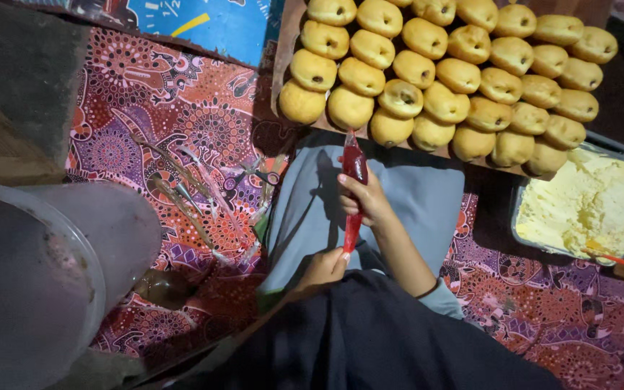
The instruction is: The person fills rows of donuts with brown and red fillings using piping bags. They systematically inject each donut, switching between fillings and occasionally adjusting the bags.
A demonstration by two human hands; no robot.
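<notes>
A narrow piping bag of red filling (355, 167) points its tip at the front row of golden doughnuts (390, 127). My right hand (366, 198) grips the bag around its middle. My left hand (324, 267) pinches the bag's twisted tail end just above my lap. Both hands are over my grey-clad knee. Several rows of doughnuts lie on a wooden board (280, 68); some show a dark filling hole on the side.
A metal tray of pale yellow cream (586, 202) with an orange-handled tool (618, 260) lies at right. A large translucent plastic bucket (34, 282) stands at left. Empty clear piping bags (200, 198) and scissors (258, 173) lie on the patterned red cloth.
</notes>
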